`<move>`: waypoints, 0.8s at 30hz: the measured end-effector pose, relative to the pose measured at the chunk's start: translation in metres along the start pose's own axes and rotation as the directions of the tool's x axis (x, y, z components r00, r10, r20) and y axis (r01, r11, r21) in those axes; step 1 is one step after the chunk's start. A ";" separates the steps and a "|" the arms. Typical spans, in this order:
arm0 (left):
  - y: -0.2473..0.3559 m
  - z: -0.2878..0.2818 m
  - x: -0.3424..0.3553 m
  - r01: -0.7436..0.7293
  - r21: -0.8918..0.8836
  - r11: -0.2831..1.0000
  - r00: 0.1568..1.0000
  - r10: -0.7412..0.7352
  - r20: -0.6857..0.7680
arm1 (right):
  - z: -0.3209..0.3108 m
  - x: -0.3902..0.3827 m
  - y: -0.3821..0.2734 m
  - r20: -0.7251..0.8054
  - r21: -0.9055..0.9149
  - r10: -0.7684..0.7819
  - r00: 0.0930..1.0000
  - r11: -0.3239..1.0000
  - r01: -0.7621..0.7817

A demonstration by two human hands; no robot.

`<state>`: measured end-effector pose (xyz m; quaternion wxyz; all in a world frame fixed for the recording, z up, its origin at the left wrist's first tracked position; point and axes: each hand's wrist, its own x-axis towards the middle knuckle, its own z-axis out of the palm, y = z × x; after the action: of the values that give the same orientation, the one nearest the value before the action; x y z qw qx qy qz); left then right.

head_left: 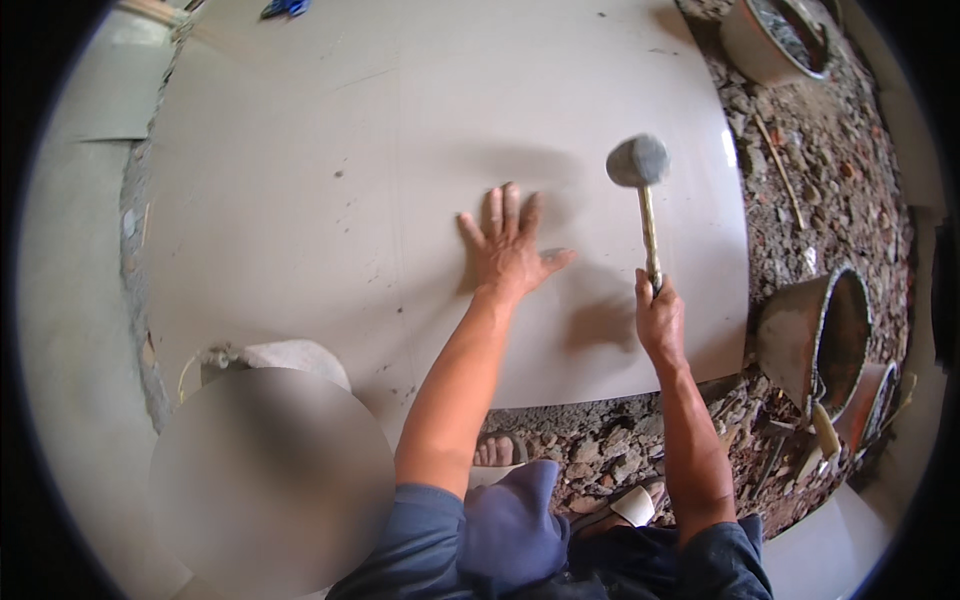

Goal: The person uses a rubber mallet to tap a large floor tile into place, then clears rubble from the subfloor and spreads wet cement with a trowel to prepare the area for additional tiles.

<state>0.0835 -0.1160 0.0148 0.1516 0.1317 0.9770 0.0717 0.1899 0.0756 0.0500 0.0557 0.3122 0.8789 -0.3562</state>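
Observation:
My left hand has its fingers spread over a large pale, glossy floor tile. It appears to rest on or just above the surface. In my right hand is a rubber mallet, gripped near the lower end of its light wooden handle. The grey mallet head points away from me over the right part of the tile. Soft shadows suggest that the mallet and right hand are off the surface. Small dark specks of dirt dot the tile.
Rubble borders the tile's right and near edges. A bucket stands at the far right, another bucket tilts nearer, beside hand tools. A blurred round patch covers the lower left, next to a pale rounded thing.

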 end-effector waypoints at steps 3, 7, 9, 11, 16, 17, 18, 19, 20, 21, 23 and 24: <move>0.017 -0.006 0.029 0.092 0.079 0.993 0.995 -0.090 -0.030 | -0.031 0.003 -0.003 -0.083 -0.018 -0.088 0.993 0.996 0.087; 0.044 -0.011 0.088 -0.218 0.031 0.975 0.964 0.220 -0.150 | -0.055 0.017 -0.007 -0.232 0.162 -0.048 0.971 0.983 0.088; 0.047 -0.010 0.102 -0.197 0.047 0.979 0.969 0.202 -0.144 | -0.054 0.038 -0.008 -0.352 0.359 -0.089 0.932 0.907 0.222; 0.046 -0.007 0.106 -0.164 0.081 0.983 0.985 0.168 -0.048 | -0.046 0.063 -0.009 -0.348 0.297 -0.045 0.936 0.942 0.155; 0.042 -0.004 0.104 -0.202 0.030 0.979 0.967 0.204 -0.155 | -0.048 0.093 -0.005 -0.333 0.157 0.048 0.942 0.988 0.005; 0.042 -0.004 0.102 -0.194 0.016 0.981 0.972 0.194 -0.133 | -0.044 0.094 -0.006 -0.403 0.180 0.043 0.914 0.983 0.033; 0.043 -0.005 0.104 -0.197 -0.017 0.980 0.972 0.194 -0.130 | -0.042 0.093 -0.006 -0.305 0.156 0.043 0.951 0.988 0.006; 0.043 -0.006 0.103 -0.192 0.001 0.981 0.973 0.190 -0.132 | -0.040 0.092 -0.006 -0.261 0.127 0.050 0.964 0.992 -0.017; 0.044 -0.006 0.104 -0.196 0.002 0.981 0.969 0.194 -0.153 | -0.035 0.089 -0.006 -0.147 0.129 0.076 0.986 0.990 -0.057; 0.044 -0.006 0.104 -0.183 0.013 0.983 0.974 0.183 -0.132 | -0.034 0.087 -0.003 -0.082 -0.046 0.049 0.995 0.998 -0.053; 0.043 -0.006 0.104 -0.195 0.003 0.981 0.967 0.192 -0.169 | -0.029 0.080 0.002 -0.191 0.001 0.066 0.979 0.998 -0.067; 0.043 -0.005 0.101 -0.202 0.003 0.979 0.958 0.199 -0.207 | -0.030 0.074 0.007 -0.260 0.028 0.104 0.960 0.995 -0.100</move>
<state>-0.0008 -0.0475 -0.0006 0.0428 0.2205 0.9683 0.1089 0.1385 0.1369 0.0445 -0.0445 0.4015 0.8588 -0.3152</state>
